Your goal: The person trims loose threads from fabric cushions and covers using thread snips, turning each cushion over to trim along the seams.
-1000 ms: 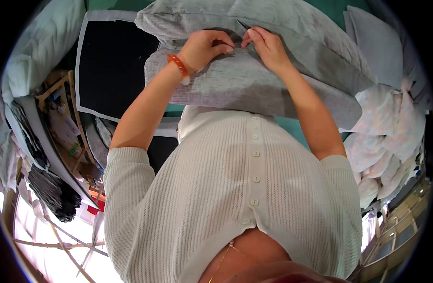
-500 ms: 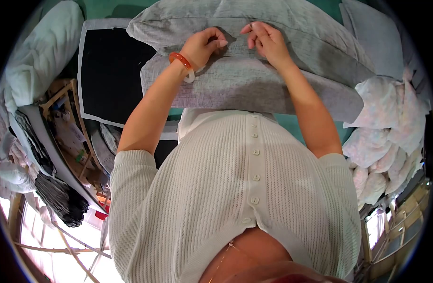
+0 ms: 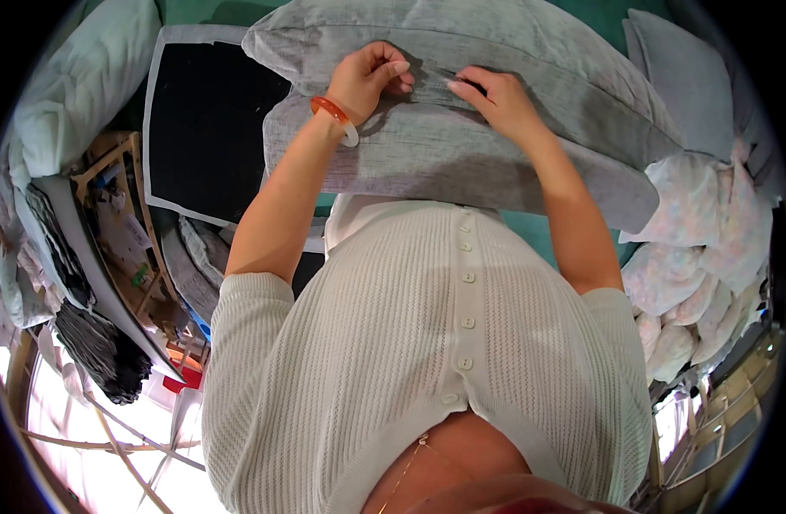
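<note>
My left hand (image 3: 364, 84), with an orange and white bangle at the wrist, is closed over the grey cushion (image 3: 530, 51), thumb against curled fingers. Anything between those fingers is too small to make out. A short way to the right, my right hand (image 3: 506, 104) pinches a thin dark tool (image 3: 472, 83) whose tip points toward my left hand. The two hands are apart, above the fold where the cushion meets a second grey fabric piece (image 3: 461, 154) on my side.
A black panel with a grey border (image 3: 209, 128) lies to the left. Further left are a pale stuffed cushion (image 3: 84, 94), a wooden rack (image 3: 123, 231) and dark bundled fabric (image 3: 101, 351). At the right are another grey cushion (image 3: 684, 86) and pale filled bags (image 3: 684, 214).
My left hand has shifted slightly left and turned, its fingers more curled. My right hand dipped its fingers, then moved a little lower and right; the dark tool now lies flatter.
</note>
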